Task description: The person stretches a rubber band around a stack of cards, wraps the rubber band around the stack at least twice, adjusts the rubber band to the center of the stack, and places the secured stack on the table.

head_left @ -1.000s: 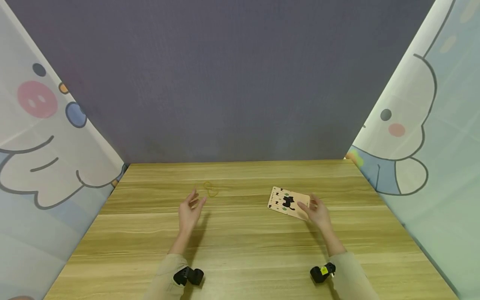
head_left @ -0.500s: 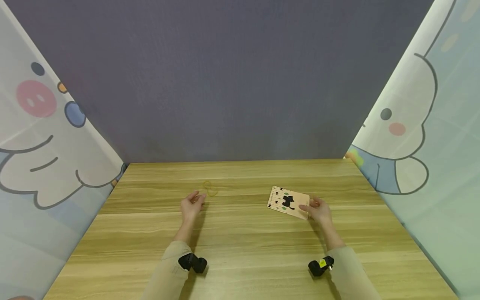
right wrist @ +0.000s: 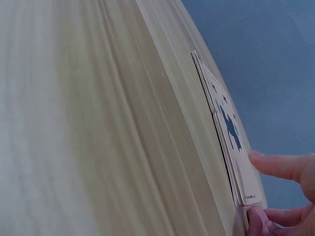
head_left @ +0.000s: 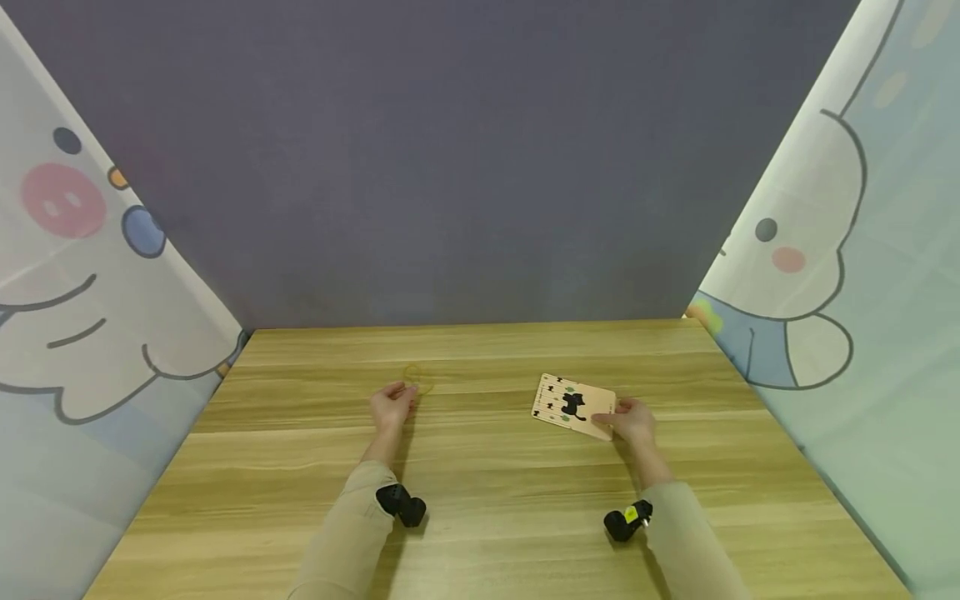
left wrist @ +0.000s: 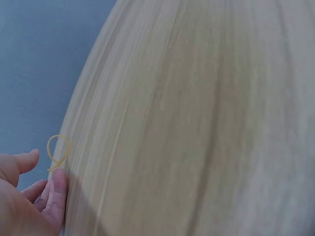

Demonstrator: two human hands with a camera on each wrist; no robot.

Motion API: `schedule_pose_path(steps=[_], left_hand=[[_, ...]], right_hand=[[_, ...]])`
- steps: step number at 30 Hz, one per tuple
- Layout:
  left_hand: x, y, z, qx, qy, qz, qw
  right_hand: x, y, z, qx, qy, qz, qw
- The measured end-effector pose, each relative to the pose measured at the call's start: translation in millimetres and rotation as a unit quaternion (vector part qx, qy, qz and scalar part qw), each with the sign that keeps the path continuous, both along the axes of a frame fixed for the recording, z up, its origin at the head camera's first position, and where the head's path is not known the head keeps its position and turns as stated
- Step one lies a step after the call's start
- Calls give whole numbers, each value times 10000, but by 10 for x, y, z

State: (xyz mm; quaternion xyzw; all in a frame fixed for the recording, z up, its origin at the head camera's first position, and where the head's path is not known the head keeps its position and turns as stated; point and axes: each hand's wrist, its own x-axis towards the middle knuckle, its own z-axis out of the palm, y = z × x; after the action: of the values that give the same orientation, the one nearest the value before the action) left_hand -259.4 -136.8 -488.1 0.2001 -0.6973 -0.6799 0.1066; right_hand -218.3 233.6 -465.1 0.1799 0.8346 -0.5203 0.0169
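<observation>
A thin yellow rubber band lies twisted on the wooden table. My left hand is right at its near side, and a fingertip overlaps the band in the left wrist view, where thumb and fingers stand apart. To the right lies a cream notebook with a black cat on its cover, its page edges facing the camera in the right wrist view. My right hand is at the notebook's right end, the thumb over the cover and the fingers low at the end edge.
The wood-grain table ends at a dark grey upright panel. Cartoon-print cloths hang on the left and right. A black camera is strapped to each wrist.
My left hand has moved forward and right to the rubber band, its thumb and fingers drawing closer together. My right hand has shifted only slightly at the notebook's end; the notebook stays put.
</observation>
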Motion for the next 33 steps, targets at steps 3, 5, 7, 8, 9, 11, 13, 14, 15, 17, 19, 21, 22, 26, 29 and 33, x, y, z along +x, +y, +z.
schedule_pose_path(steps=[3, 5, 7, 8, 9, 11, 13, 14, 15, 17, 19, 21, 22, 26, 29, 33], left_hand=[[-28, 23, -17, -15, -8, 122, 9999], [-39, 38, -27, -87, 24, 183, 9998], [-40, 57, -34, -228, 81, 242, 9994], [-39, 64, -38, -319, 119, 268, 9991], [-35, 73, -41, -424, 146, 284, 9986], [-26, 90, -43, -663, 154, 347, 9971], [-20, 104, -43, -904, 123, 407, 9950], [-18, 110, -44, -1019, 92, 437, 9938], [-17, 117, -43, -1126, 43, 472, 9925], [-21, 125, -41, -1321, -86, 569, 9896], [-28, 132, -42, -1485, -223, 645, 9865], [-37, 137, -39, -1602, -370, 728, 9837], [-41, 139, -39, -1654, -433, 766, 9823], [-52, 148, -33, -1821, -536, 891, 9778], [-54, 152, -29, -1894, -561, 944, 9757], [-52, 160, -25, -1933, -537, 954, 9750]], right_hand=[[-10, -31, 1, -19, 46, -64, 10000], [-12, -47, -8, -235, 42, -146, 9996], [-13, -58, -21, -166, 29, -211, 9996], [-13, -61, -29, -166, 17, -237, 9996], [-10, -64, -34, -112, -6, -264, 9996], [-12, -65, -48, 146, -60, -291, 9995], [-17, -65, -56, 370, -66, -288, 9989], [-19, -64, -59, 450, -74, -285, 9986], [-20, -66, -57, 534, -75, -282, 9981], [-27, -68, -51, 562, -90, -299, 9979], [-31, -76, -39, 576, -107, -290, 9979], [-36, -85, -25, 565, -127, -286, 9979], [-40, -88, -21, 569, -134, -289, 9979], [-44, -108, 8, 613, -204, -222, 9977], [-50, -114, 24, 636, -317, -155, 9974], [-60, -102, 22, 613, -473, -97, 9969]])
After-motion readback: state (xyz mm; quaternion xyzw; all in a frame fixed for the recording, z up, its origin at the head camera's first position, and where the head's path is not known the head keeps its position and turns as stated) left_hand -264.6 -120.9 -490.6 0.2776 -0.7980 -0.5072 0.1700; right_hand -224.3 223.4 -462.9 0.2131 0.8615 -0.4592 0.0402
